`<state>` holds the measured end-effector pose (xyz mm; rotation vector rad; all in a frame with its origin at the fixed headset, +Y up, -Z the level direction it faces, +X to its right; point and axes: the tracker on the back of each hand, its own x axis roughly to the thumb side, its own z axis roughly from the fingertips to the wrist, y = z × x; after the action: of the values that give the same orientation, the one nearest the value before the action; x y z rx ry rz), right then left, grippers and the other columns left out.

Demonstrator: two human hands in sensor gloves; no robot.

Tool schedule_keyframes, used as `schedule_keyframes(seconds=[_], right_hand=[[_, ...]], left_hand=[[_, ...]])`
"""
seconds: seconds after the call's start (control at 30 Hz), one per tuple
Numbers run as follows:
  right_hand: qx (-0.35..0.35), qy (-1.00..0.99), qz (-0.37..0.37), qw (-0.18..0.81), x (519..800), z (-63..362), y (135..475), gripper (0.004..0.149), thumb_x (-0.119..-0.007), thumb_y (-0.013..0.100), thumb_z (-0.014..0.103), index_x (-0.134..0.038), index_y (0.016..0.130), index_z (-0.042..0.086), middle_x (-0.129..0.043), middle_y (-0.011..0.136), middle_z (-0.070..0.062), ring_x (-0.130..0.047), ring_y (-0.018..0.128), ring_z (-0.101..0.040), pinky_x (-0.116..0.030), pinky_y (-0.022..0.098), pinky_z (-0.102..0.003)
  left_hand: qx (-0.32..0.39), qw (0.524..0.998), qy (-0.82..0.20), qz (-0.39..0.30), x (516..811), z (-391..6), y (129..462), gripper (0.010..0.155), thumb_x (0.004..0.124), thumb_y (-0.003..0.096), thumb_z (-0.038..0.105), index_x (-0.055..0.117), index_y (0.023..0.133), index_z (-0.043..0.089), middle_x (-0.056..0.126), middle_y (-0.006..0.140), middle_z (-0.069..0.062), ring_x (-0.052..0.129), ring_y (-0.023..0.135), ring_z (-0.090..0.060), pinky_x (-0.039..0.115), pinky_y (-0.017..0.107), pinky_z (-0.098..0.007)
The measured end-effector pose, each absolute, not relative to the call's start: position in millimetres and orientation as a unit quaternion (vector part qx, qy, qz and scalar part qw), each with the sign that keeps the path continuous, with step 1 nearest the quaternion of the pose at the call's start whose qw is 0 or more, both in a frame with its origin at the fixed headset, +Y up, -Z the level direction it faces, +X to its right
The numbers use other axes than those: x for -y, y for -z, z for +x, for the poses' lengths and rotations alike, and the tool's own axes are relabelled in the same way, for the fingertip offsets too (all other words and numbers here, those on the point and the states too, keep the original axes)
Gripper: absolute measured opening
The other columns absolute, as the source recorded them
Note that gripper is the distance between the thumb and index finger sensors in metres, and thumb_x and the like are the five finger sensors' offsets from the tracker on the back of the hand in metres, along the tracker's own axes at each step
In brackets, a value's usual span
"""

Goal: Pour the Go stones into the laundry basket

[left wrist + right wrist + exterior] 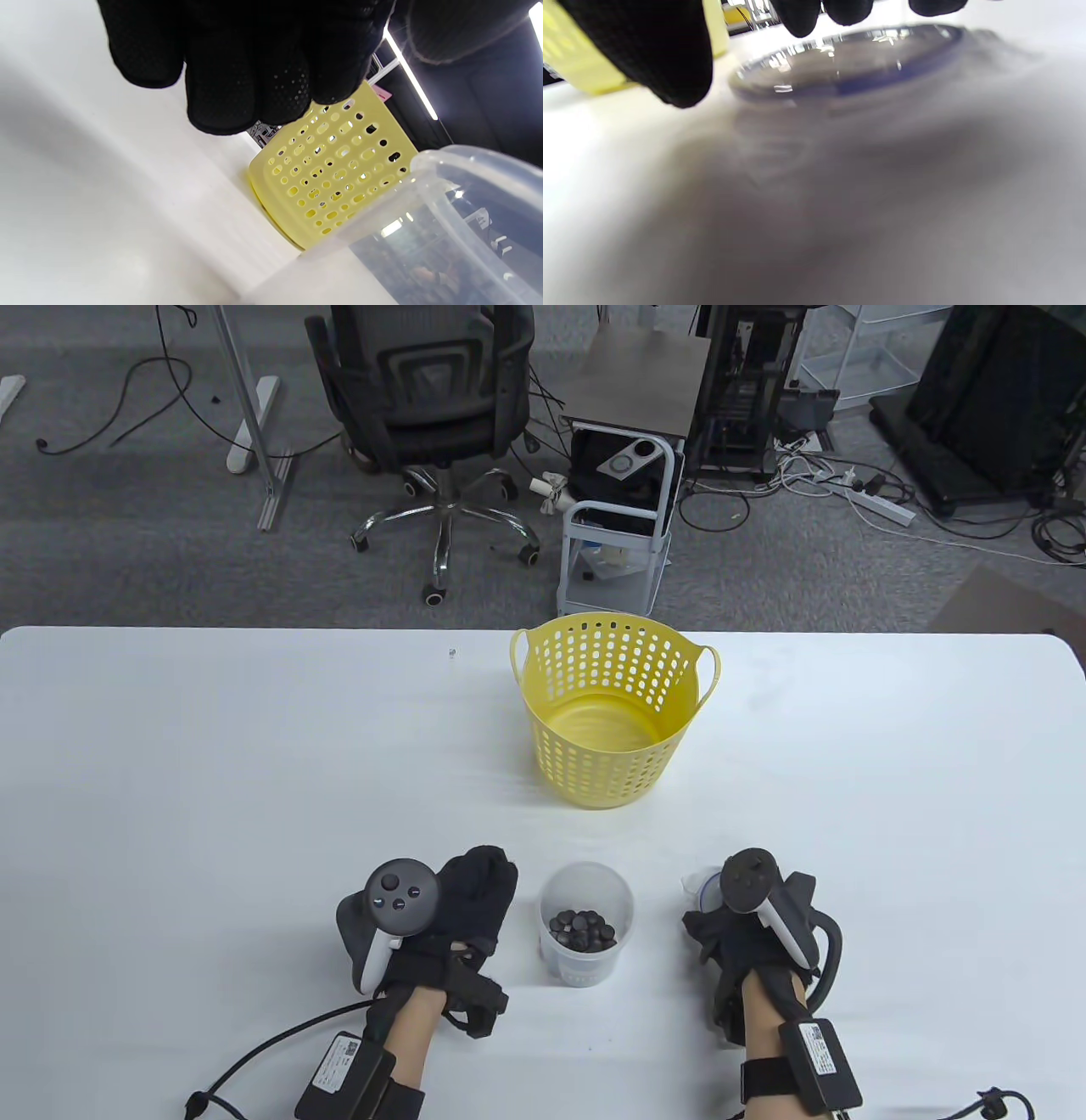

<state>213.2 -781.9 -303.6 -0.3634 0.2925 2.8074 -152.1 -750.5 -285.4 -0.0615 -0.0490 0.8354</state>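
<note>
A clear plastic cup (587,950) holding several black Go stones (582,929) stands uncovered at the table's near middle. A yellow perforated laundry basket (611,746) stands upright behind it with nothing inside. My left hand (485,886) rests just left of the cup, holding nothing; in the left wrist view its fingers (237,84) hang above the table with the cup (428,237) and basket (335,169) beyond. My right hand (708,909) hovers over a clear lid (694,886) right of the cup. The right wrist view shows the lid (848,63) lying flat, fingertips (801,17) at its far edge, thumb (649,51) apart.
The white table (212,780) stretches wide to the left and right of the basket. A tiny speck (452,652) lies near the far edge. An office chair (433,432) and a small cart (619,526) stand on the floor beyond the table.
</note>
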Motion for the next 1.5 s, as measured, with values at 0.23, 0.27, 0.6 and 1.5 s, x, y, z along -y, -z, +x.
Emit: schedule_keyframes(seconds=[0.23,0.27,0.6,1.5], right_hand=[[-0.084,-0.958,0.037,0.272,761,190,304,0.083,-0.099,0.039,0.047,-0.056,0.104,0.018,-0.059,0.112,-0.017,-0.063,0.096,-0.058,-0.051,0.067,-0.074],[-0.098,-0.952,0.052,0.286,760,187,304,0.083,-0.099,0.039,0.046,-0.057,0.104,0.019,-0.061,0.111,-0.016,-0.066,0.097,-0.057,-0.050,0.067,-0.075],[-0.186,-0.910,0.144,0.342,763,167,304,0.080,-0.103,0.040,0.034,-0.058,0.105,0.019,-0.066,0.110,-0.014,-0.073,0.096,-0.050,-0.055,0.069,-0.068],[-0.122,-0.813,0.222,0.525,741,152,296,0.095,-0.099,0.039,0.054,-0.046,0.109,0.017,-0.053,0.111,-0.024,-0.073,0.090,-0.055,-0.058,0.064,-0.072]], left_hand=[[0.076,0.946,-0.298,-0.101,759,-139,292,0.060,0.078,0.0487,0.053,0.061,0.103,0.034,0.073,0.105,0.001,0.086,0.089,-0.030,0.069,0.067,-0.056],[0.087,0.950,-0.277,-0.112,761,-138,293,0.061,0.079,0.0488,0.051,0.059,0.104,0.035,0.071,0.107,0.002,0.085,0.091,-0.030,0.068,0.068,-0.057],[0.194,0.926,-0.228,-0.229,778,-122,297,0.090,0.098,0.0419,0.048,0.039,0.109,0.038,0.051,0.119,0.005,0.068,0.106,-0.028,0.060,0.075,-0.058],[0.213,0.875,-0.430,-0.065,760,-117,285,0.123,0.101,0.0248,0.073,0.018,0.108,0.037,0.046,0.119,-0.001,0.067,0.109,-0.037,0.074,0.067,-0.064]])
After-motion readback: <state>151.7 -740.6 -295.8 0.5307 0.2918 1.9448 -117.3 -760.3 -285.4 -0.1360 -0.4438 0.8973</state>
